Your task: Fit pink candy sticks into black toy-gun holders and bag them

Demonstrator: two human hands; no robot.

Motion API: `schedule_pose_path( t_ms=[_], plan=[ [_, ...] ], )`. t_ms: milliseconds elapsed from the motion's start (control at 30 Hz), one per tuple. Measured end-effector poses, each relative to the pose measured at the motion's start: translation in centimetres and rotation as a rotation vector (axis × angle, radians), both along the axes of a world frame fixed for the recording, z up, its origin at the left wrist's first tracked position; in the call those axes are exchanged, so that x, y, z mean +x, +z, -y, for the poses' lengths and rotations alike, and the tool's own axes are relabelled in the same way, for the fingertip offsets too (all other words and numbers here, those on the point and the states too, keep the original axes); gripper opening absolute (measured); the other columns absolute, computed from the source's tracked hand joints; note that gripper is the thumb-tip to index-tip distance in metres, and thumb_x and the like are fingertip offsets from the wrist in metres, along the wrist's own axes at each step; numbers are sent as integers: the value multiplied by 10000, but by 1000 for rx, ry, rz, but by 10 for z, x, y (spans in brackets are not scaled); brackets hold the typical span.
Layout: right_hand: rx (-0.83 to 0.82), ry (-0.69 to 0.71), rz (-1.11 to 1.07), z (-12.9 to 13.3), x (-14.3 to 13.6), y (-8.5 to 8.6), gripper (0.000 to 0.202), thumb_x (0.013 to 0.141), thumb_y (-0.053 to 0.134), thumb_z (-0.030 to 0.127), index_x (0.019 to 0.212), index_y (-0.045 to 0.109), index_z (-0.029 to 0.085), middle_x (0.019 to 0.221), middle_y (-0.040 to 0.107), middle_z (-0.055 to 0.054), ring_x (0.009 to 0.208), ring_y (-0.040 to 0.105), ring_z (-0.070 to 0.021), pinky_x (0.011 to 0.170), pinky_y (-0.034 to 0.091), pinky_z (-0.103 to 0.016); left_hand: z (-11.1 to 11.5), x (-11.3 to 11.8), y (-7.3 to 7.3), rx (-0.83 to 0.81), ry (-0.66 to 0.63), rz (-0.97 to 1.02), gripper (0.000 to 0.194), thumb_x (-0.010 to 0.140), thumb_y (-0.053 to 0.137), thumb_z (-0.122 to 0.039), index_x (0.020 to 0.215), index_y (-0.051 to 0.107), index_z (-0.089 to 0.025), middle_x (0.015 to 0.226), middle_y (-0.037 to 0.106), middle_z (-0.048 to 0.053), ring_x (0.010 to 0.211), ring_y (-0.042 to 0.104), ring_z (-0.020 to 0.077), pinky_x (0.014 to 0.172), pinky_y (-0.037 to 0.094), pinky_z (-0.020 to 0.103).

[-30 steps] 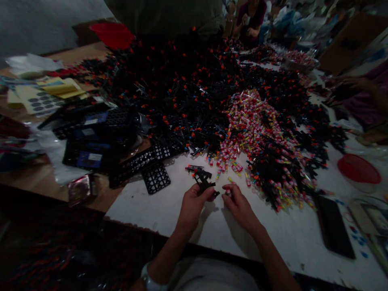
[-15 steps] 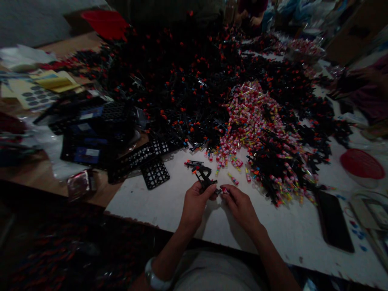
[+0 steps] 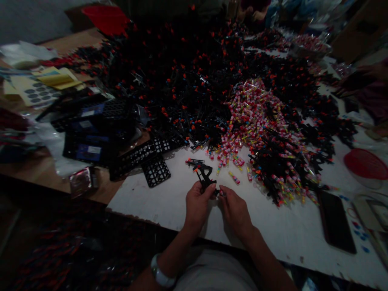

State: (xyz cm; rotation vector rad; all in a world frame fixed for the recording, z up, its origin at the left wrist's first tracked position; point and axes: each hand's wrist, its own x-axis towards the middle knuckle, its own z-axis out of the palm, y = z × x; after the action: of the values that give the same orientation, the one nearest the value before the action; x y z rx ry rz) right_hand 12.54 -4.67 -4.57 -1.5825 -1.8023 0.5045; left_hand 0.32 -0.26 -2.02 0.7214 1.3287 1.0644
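A small black toy gun [image 3: 205, 173] with orange bits points up and left over the white tabletop, its lower end pinched in my left hand [image 3: 196, 204]. My right hand [image 3: 238, 210] is closed on a small red-and-white tube [image 3: 222, 193] at the lower right end of the gun. The fingertips of both hands nearly meet. Just beyond them, a few loose pink candy tubes [image 3: 234, 177] lie near the edge of a pink and yellow tube pile [image 3: 251, 111].
A large heap of black toy guns [image 3: 169, 72] fills the far side. Black plastic grids [image 3: 156, 170] lie left, a phone [image 3: 337, 222] and a red basket [image 3: 365, 163] right. A red basin [image 3: 106, 18] stands far left. Another person's hands [image 3: 253, 14] show at the far edge.
My right hand has moved slightly left, bringing the tube closer to the toy gun's lower end. The view has shifted a little.
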Motion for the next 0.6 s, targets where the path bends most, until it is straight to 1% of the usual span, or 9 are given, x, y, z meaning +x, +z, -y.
schedule_pose_path(
  t_ms=[67, 167, 267, 333, 400, 467, 500, 567, 600],
  plan=[
    [-28, -15, -23, 2, -3, 1, 365, 935, 383, 252, 1273, 453, 133, 1095, 652, -146, 936, 660, -217, 791, 551, -347, 2, 2, 1, -11, 19, 37, 273, 654, 729, -361, 799, 631, -151, 643, 645, -16, 570, 567, 110, 587, 456, 233],
    [-89, -73, -107, 2, -5, 5, 437, 938, 401, 316, 1332, 357, 129, 926, 679, -86, 769, 677, -184, 665, 548, -287, 4, 5, 4, -10, 13, 86, 258, 671, 719, -340, 825, 634, -152, 697, 662, -6, 624, 589, 119, 624, 471, 239],
    [-94, -132, -125, 2, -10, 7, 435, 930, 423, 361, 1298, 378, 133, 794, 666, -40, 669, 662, -172, 605, 520, -262, 7, 9, 6, 12, 0, 82, 240, 683, 710, -321, 844, 641, -158, 764, 680, 5, 696, 608, 130, 668, 476, 239],
    [-73, -122, -92, 4, -13, 3, 404, 937, 398, 363, 1268, 412, 132, 779, 666, -44, 650, 657, -173, 593, 510, -260, 9, 10, 6, 23, -16, 55, 232, 692, 700, -327, 842, 635, -163, 780, 680, 9, 716, 610, 137, 675, 478, 242],
    [-57, -81, -52, 5, -12, 1, 388, 948, 361, 352, 1257, 431, 127, 768, 668, -49, 631, 652, -171, 575, 505, -256, 11, 10, 5, 38, -57, 17, 230, 707, 685, -347, 844, 627, -171, 782, 675, 10, 727, 611, 146, 680, 480, 251],
    [-45, -48, 12, 5, 1, 4, 377, 957, 339, 358, 1239, 460, 139, 796, 676, -60, 647, 654, -171, 577, 509, -256, 9, 7, 5, 79, -171, -41, 229, 737, 656, -370, 862, 630, -181, 806, 676, 20, 767, 619, 162, 709, 485, 266],
    [-22, -59, 59, 3, 14, 10, 374, 959, 339, 374, 1223, 481, 152, 836, 680, -71, 683, 659, -176, 603, 516, -265, 6, 4, 6, 120, -248, -92, 229, 753, 640, -380, 876, 636, -186, 828, 677, 29, 790, 622, 171, 729, 487, 275],
    [64, -165, 184, -2, 48, 29, 386, 946, 374, 430, 1199, 517, 176, 974, 666, -104, 824, 653, -204, 713, 525, -309, -7, -6, 10, 252, -376, -249, 235, 791, 603, -384, 926, 646, -196, 893, 672, 47, 828, 619, 183, 761, 486, 294],
    [146, -273, 243, -6, 67, 41, 438, 924, 415, 470, 1224, 507, 164, 1032, 644, -129, 899, 632, -230, 766, 518, -344, -16, -12, 12, 338, -393, -355, 243, 809, 584, -376, 965, 644, -200, 942, 664, 57, 853, 613, 188, 780, 484, 305]
  ],
)
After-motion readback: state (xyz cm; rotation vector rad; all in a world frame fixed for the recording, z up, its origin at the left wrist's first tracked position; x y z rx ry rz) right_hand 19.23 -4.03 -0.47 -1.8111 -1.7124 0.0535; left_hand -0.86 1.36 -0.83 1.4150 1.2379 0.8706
